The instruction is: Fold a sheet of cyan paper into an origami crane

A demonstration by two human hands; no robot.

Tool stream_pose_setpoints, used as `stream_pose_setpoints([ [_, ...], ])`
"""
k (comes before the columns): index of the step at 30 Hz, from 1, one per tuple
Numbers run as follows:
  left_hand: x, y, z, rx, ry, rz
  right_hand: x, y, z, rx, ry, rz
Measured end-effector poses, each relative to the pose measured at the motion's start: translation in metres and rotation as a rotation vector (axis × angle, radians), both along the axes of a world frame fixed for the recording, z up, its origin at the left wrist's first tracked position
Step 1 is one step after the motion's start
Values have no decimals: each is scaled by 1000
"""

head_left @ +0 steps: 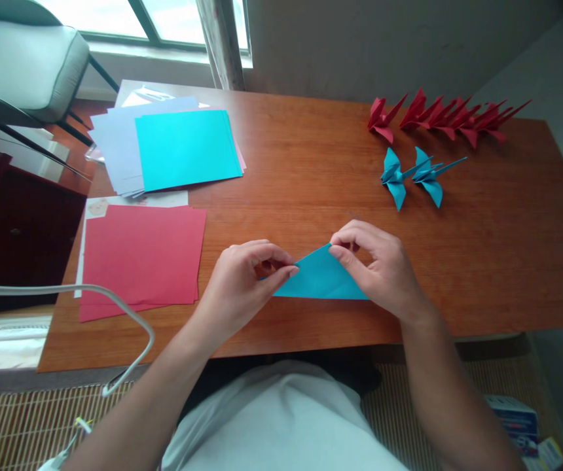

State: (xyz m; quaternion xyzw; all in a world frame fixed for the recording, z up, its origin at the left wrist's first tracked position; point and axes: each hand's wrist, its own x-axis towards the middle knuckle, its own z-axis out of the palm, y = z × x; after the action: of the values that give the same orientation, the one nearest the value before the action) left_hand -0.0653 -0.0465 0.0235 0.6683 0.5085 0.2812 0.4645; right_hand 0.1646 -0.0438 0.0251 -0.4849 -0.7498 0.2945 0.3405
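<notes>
A blue sheet of origami paper, folded into a triangle, lies near the front edge of the table with its long side towards me. My left hand pinches its upper left edge between thumb and forefinger. At the top corner, my right hand has thumb and fingertips closed on the paper. The triangle's left and right ends are partly hidden behind my hands. Beyond my right hand stand two blue paper cranes, and behind them a row of several red paper cranes.
Red sheets lie left of my left hand. Farther back, blue sheets rest on a pile of pale papers. A white cable curves over the table's left front edge. A chair stands by the window.
</notes>
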Motion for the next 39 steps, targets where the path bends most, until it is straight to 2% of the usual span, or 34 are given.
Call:
stream_pose_setpoints([
  [11, 1, 0, -2, -19, 10, -20, -1, 2, -3, 1, -18, 0],
  [20, 8, 5, -3, 177, 482, -70, -1, 10, -20, -34, -112, 32],
  [30, 14, 3, -7, 233, 701, -89, 1, 13, -35, 16, -245, 84],
  [39, 16, -1, -7, 322, 823, -122, -1, 14, -30, 55, -451, 121],
])
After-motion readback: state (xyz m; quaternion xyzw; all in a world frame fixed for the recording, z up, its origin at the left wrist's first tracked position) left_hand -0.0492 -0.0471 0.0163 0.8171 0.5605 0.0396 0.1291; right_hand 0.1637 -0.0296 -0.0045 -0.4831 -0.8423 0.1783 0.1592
